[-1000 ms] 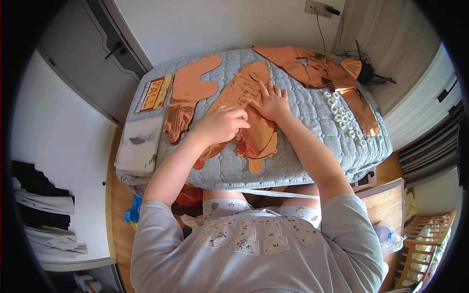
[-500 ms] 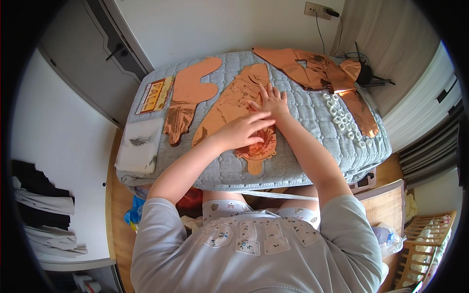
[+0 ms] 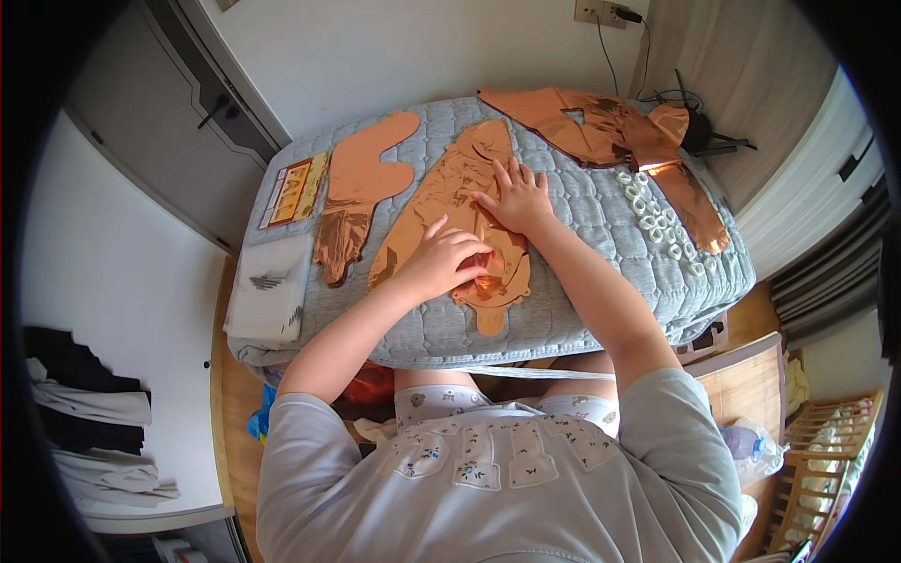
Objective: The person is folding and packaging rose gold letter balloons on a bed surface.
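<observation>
A flat copper foil balloon lies lengthwise on a grey quilted mattress. My left hand rests on its near end, fingers curled and pinching the crumpled foil by the filling tab. My right hand lies flat with spread fingers, pressing the balloon's middle down. A second copper foil balloon sits flat to the left, apart from both hands.
More crumpled copper foil balloons lie at the far right corner, with a strip of white rings beside them. A printed card and a white folded packet sit at the left. A wooden crib stands lower right.
My left hand slid right and toward me along the balloon, from its left edge to the near end. My right hand stayed pressed flat in about the same place.
</observation>
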### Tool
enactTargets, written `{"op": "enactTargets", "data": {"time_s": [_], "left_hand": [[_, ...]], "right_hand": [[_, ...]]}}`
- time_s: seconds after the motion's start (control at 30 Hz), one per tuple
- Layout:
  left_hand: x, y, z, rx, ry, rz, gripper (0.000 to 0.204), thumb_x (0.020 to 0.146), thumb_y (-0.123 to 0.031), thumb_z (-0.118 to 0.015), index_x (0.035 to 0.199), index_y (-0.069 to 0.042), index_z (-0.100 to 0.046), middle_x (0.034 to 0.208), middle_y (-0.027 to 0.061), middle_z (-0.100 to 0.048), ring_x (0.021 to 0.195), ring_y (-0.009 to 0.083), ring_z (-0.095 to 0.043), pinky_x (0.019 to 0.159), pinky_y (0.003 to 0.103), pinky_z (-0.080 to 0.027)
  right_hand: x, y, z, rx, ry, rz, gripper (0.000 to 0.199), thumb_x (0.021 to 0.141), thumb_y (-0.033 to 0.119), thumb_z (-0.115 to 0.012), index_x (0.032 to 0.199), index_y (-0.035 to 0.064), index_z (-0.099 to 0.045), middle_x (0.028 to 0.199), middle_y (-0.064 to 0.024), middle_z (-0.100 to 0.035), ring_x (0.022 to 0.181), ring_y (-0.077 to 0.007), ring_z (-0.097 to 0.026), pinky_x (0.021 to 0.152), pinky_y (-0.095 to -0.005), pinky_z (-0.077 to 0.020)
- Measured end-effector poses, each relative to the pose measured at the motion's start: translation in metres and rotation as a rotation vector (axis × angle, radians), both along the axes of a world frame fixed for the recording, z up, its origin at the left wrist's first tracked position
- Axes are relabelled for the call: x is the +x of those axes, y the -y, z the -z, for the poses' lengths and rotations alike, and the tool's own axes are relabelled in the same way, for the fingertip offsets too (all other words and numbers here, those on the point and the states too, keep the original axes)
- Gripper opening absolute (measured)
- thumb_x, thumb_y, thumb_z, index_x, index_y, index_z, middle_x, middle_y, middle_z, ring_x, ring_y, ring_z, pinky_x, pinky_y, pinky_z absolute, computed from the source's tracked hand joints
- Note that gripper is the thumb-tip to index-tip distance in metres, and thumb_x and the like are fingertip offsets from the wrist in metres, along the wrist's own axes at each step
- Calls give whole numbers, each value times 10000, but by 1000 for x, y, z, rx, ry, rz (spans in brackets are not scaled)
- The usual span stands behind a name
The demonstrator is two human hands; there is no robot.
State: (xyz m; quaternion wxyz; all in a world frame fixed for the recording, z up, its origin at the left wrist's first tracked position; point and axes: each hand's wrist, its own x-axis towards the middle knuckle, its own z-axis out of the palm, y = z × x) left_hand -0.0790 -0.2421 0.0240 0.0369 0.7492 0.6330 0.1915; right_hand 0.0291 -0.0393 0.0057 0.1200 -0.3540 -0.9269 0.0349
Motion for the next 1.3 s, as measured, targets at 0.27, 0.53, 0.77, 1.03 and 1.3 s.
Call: {"op": "enactTargets", "data": {"time_s": [0.27, 0.53, 0.77, 1.03, 1.3], "left_hand": [[-5, -4, -2, 20, -117, -98, 667, 815, -553, -781, 1332, -160, -627, 1332, 39, -627, 1343, 244, -506, 1242, 581, -197], [-13, -20, -15, -168, -265, -16, 852, 811, -611, -764, 1473, -145, -498, 1494, 93, -489, 1443, 292, -390, 1250, 612, -120], [-17, -26, -10, -170, -157, -77, 1245, 708, -642, -833, 1635, -141, -168, 1556, 176, -420, 1498, 330, -327, 1253, 617, -76], [-17, -26, -11, -233, -94, -170, 1454, 602, -736, -849, 1656, -112, -66, 1605, 243, -361, 1539, 381, -246, 1247, 614, 4], [3, -9, -12, -65, -288, -70, 1172, 776, -686, -756, 1652, -168, -173, 1680, 157, -236, 1568, 361, -168, 1234, 668, -31]], "right_hand": [[1, -3, 0, -28, 7, -2, 996, 930, 835, -311, 1644, 145, -231, 1689, -182, -231, 1553, -341, -231, 1243, -592, -138], [2, 0, -4, -36, 20, -8, 1016, 921, 849, -308, 1648, 146, -210, 1691, -182, -223, 1556, -342, -223, 1246, -594, -127], [3, -4, 1, -54, -7, -11, 1080, 882, 876, -354, 1662, 159, -145, 1694, -176, -217, 1559, -344, -219, 1247, -592, -125], [4, -1, -6, -60, 6, -21, 1137, 821, 872, -494, 1662, 189, -148, 1694, -155, -231, 1566, -332, -208, 1248, -583, -139], [5, -12, 5, -20, 20, 5, 1274, 731, 957, -496, 1663, 165, -140, 1699, -166, -213, 1567, -336, -206, 1254, -574, -128]]}}
